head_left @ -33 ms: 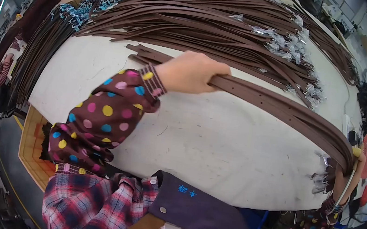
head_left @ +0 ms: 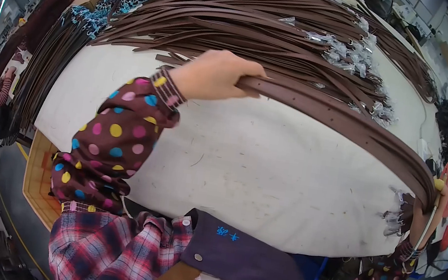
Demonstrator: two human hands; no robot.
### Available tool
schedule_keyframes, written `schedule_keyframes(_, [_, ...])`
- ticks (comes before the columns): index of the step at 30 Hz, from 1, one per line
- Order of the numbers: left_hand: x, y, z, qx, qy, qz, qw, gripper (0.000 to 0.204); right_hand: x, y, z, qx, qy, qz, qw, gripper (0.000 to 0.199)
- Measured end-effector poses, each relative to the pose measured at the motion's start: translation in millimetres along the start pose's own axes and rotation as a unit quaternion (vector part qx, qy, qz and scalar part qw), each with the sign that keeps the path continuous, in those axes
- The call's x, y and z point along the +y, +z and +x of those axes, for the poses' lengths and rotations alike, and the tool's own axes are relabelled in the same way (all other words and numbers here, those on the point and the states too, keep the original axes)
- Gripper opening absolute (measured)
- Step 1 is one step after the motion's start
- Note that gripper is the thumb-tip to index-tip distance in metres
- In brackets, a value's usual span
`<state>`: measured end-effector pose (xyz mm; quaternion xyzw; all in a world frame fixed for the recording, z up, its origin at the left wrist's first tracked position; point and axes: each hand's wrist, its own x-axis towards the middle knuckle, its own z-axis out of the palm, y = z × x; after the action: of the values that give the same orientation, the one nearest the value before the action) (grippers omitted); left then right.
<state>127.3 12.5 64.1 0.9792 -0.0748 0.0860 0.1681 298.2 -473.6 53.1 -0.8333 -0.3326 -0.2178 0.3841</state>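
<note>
Head view: left hand [head_left: 216, 76] fingers wrapped tight around one end of the strap bundle [head_left: 341, 122], held above the table [head_left: 265, 174]. Right hand [head_left: 425, 217] clamps the other end at the table's right edge. More straps [head_left: 240, 22] piled at the table's far side.

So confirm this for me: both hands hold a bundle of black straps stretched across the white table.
Wrong on colour only. The head view shows the straps are brown, not black. The left hand and right hand each close a grip on an end of the bundle, stretched across the white table.
</note>
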Motion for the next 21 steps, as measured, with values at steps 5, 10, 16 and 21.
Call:
schedule_keyframes(5, [-36.4,-85.9,-44.3,-0.092,-0.17,-0.111,0.975,0.029,19.6,-7.3,15.0,-0.052,-0.005,-0.056,0.997,0.042])
schedule_keyframes(10, [-44.5,-112.7,-71.0,-0.145,-0.263,-0.129,0.945,0.029,10.9,-0.5,24.1,-0.145,0.008,-0.046,0.988,0.044])
schedule_keyframes(16, [-76.8,-98.4,-83.3,-0.136,-0.281,-0.059,0.948,0.03,3.5,11.2,29.7,-0.165,0.006,-0.054,0.985,0.048])
schedule_keyframes(21, [-82.3,-96.8,-89.3,-0.107,-0.281,-0.029,0.953,0.026,3.3,6.7,23.0,-0.164,-0.011,-0.099,0.981,0.049])
